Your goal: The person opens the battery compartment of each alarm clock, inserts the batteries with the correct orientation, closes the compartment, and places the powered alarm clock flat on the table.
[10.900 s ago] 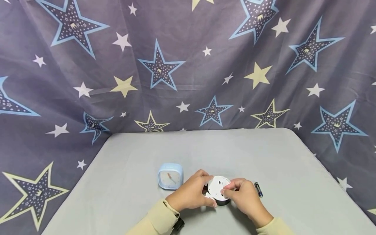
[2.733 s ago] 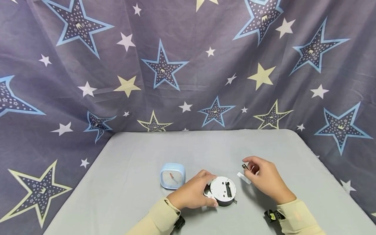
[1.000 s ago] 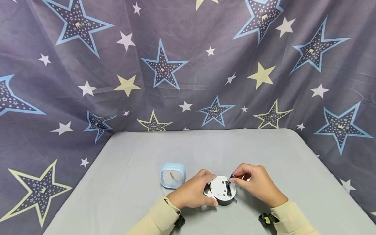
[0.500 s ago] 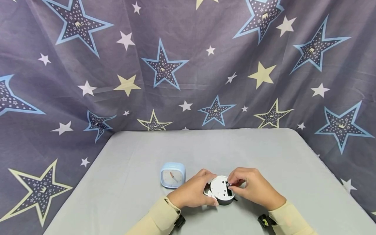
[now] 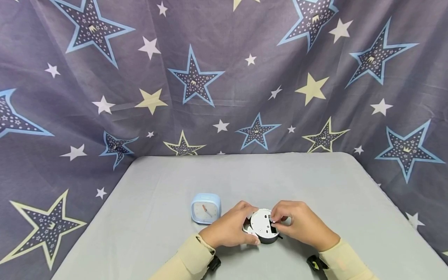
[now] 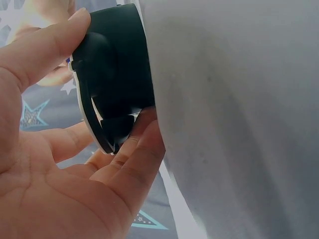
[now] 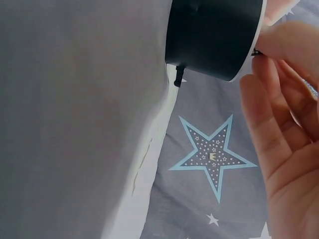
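Observation:
A round clock (image 5: 259,222) with a black case lies with its white back up. A dark battery slot (image 5: 273,229) is open near the right side of that back. My left hand (image 5: 229,226) grips the case from the left, thumb at the near side and fingers at the far side; the black side wall (image 6: 117,59) fills its grasp in the left wrist view. My right hand (image 5: 302,224) pinches a small battery (image 5: 273,221) at the far end of the slot, its fingertips hiding most of it. A short black leg (image 7: 179,76) sticks out from the case.
A light blue square clock (image 5: 205,209) stands upright on the grey-covered table (image 5: 168,186), just left of the left hand. Behind the table hangs a star-patterned curtain (image 5: 224,77). Black camera straps (image 5: 316,263) sit at both wrists.
Earlier the slot was covered and a battery lay on the table at right. My right hand has since brought a battery left to the open slot and down. The left hand keeps its hold.

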Available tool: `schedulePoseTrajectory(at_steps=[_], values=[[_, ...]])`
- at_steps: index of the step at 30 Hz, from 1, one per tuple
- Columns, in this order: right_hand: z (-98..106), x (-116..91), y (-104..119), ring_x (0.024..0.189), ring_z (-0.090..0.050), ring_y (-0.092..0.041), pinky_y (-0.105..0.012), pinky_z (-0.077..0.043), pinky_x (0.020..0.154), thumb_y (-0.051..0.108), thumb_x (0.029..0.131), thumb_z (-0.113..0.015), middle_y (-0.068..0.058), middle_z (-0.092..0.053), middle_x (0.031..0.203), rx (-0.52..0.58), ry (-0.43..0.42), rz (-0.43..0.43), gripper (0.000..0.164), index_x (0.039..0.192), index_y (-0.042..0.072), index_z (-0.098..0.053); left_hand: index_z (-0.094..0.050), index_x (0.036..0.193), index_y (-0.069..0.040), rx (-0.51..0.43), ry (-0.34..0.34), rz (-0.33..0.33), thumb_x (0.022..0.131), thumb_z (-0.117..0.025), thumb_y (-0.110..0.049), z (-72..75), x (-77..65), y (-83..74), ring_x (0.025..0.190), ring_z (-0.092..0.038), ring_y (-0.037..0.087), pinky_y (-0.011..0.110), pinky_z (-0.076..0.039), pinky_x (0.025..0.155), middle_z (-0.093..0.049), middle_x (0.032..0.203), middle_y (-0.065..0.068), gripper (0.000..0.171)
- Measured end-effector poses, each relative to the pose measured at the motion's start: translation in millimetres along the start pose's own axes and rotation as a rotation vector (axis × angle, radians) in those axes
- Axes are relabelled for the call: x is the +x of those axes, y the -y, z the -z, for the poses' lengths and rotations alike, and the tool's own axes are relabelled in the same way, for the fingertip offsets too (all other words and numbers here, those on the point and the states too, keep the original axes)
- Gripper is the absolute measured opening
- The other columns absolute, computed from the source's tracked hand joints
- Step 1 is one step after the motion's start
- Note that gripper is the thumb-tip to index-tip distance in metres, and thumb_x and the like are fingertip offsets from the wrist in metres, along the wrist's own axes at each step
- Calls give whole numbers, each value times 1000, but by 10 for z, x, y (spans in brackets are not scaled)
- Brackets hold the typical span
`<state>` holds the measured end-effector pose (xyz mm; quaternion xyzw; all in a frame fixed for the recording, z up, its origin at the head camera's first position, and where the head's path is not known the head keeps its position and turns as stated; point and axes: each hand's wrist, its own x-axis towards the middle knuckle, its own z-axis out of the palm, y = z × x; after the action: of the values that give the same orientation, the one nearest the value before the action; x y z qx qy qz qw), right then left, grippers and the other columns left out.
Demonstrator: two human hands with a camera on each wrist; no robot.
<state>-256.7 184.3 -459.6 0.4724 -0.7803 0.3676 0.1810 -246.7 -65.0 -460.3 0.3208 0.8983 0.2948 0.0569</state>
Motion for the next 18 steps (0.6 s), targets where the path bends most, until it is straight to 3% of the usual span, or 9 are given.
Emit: schedulePoseTrajectory(at_steps=[8, 18], values=[[10, -6, 6, 81, -62, -4, -11, -46, 76, 8, 69, -83, 11, -67, 86, 21, 50, 1, 25, 74, 27, -68, -49, 137, -18, 9, 1, -2, 68, -83, -44, 6, -2, -3, 104, -51, 6, 22, -43, 90, -49, 124, -3, 81], [45, -16, 23, 80, -63, -1, -14, -48, 74, 13, 74, -81, 12, -68, 84, 35, 137, -111, 17, 79, 25, -70, -49, 137, -16, 10, -2, -9, 68, -83, -43, 5, -4, -8, 104, -51, 6, 22, -43, 90, -49, 124, -3, 82]])
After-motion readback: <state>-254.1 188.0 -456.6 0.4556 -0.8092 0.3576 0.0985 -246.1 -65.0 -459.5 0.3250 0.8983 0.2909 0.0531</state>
